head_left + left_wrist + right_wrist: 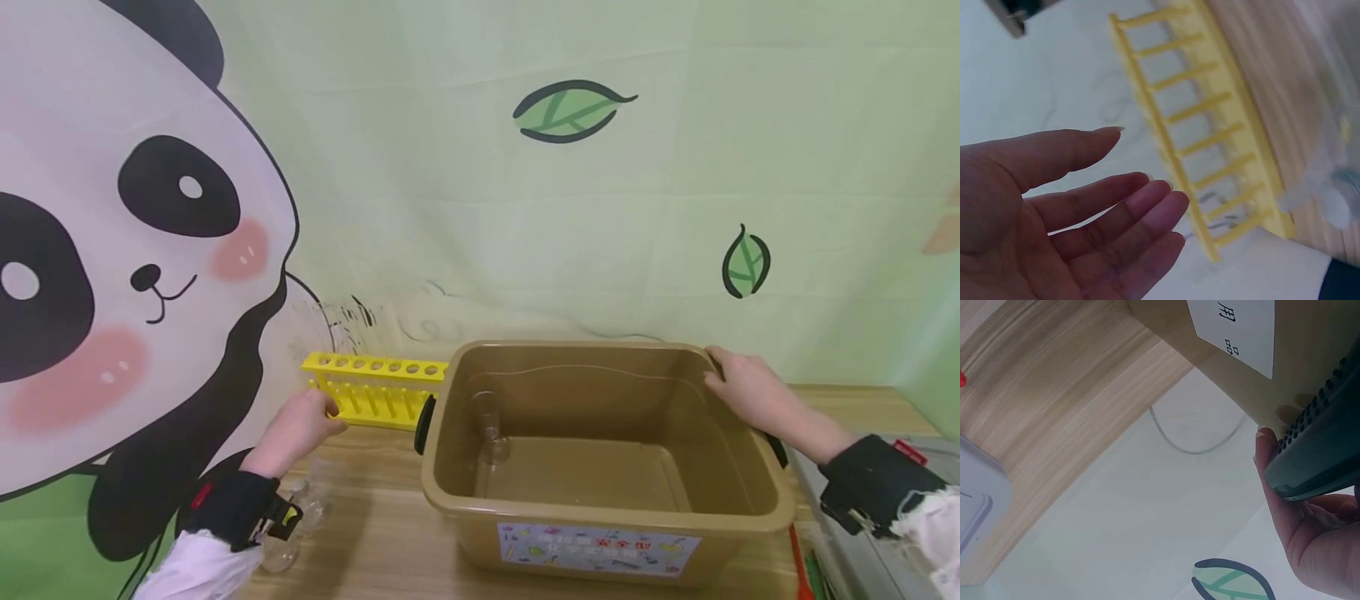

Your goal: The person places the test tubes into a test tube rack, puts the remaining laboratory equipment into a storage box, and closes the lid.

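Note:
My left hand (pixel 302 423), with relaxed, slightly bent fingers and nothing in them, hovers at the left end of a yellow test tube rack (pixel 375 414). In the left wrist view its thumb stands apart from the fingers and the rack (pixel 1238 134) lies just past the fingertips. A brown plastic bin (pixel 600 518) with a printed label stands on the table. My right hand (pixel 750 392) grips the bin's rim at the back right corner, close to the dark handle (pixel 1316 456). Inside the bin, at the left, is a clear see-through vessel (pixel 491 425).
Clear glassware (pixel 281 550) lies on the wooden table (pixel 375 508) below my left wrist, partly hidden by it. To the bin's right are a red item (pixel 800 567) and a grey case (pixel 885 533). A printed cloth wall (pixel 480 208) rises behind.

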{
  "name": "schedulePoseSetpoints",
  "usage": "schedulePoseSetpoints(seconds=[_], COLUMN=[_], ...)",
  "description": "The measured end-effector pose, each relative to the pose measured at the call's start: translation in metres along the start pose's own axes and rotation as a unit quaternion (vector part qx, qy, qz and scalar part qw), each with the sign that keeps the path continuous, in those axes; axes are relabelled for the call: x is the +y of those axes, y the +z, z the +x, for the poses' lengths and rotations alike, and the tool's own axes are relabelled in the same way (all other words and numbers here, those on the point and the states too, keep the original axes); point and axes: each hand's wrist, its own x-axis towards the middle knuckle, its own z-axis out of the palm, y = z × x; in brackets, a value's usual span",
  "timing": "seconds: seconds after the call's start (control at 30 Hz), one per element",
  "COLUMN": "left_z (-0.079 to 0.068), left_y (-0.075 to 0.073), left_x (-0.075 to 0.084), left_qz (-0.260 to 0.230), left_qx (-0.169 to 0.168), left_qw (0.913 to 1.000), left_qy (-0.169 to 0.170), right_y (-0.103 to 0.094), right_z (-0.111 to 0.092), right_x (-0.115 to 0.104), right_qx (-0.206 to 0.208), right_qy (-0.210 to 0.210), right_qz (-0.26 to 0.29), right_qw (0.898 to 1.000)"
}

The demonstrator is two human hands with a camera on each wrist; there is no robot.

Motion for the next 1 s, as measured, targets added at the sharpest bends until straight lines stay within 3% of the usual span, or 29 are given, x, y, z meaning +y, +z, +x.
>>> schedulePoseSetpoints(seconds=[0.37, 1.0], left_z=[0.009, 0.011], left_y=[0.012, 0.019], left_x=[-0.033, -0.044], left_qz=[0.015, 0.052], left_qx=[-0.053, -0.102], left_qw=[0.9982, 0.9882], left_qy=[-0.024, -0.102], right_y=[0.0, -0.001], right_z=[0.0, -0.001], right_x=[0.0, -0.001], right_qx=[0.0, -0.012], right_qy=[-0.004, 0.011], right_qz=[0.001, 0.005], right_qw=[1.0, 1.0])
